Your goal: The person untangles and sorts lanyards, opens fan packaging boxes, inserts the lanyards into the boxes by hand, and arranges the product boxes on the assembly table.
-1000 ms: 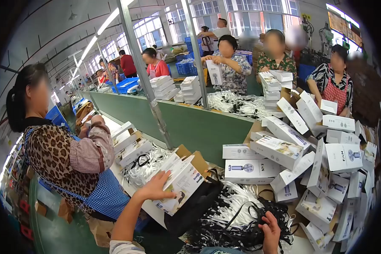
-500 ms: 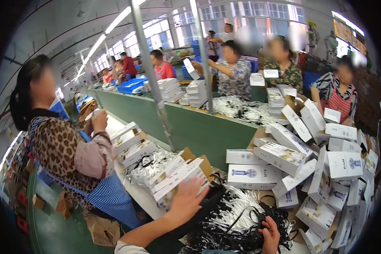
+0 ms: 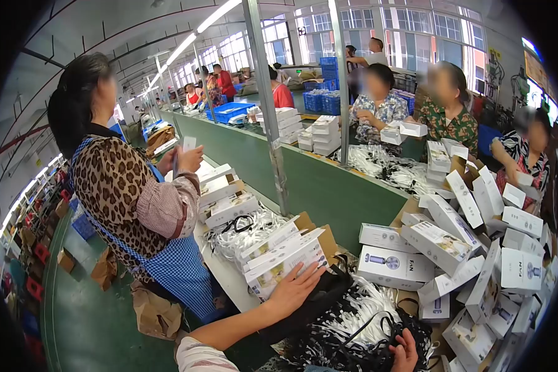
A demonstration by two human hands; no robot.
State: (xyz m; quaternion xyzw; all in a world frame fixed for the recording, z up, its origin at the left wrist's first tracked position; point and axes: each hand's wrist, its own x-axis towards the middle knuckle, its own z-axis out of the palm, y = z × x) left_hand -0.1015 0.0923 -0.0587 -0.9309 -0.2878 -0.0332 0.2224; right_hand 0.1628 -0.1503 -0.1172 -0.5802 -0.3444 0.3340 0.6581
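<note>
Contact after a blurred move a moment ago, w/ L hand [image 3: 294, 290] now flat, fingers laid agst nearest white box [image 3: 276, 273] in row on tabletop [image 3: 226, 279], meaning a touch w/o grip, and w/ R hand [image 3: 405, 353] slack, half-curled, by blk/wht straps [image 3: 366, 317]

On view are a bare left hand [image 3: 294, 289], a bare forearm [image 3: 239, 328], a loose, creased, whitish sleeve [image 3: 206, 357] with faint darker streaks at the near left, a bare right hand [image 3: 405, 353] at the near right, and a narrow sliver of blue-grey cloth [image 3: 321, 369] at the near edge.
</note>
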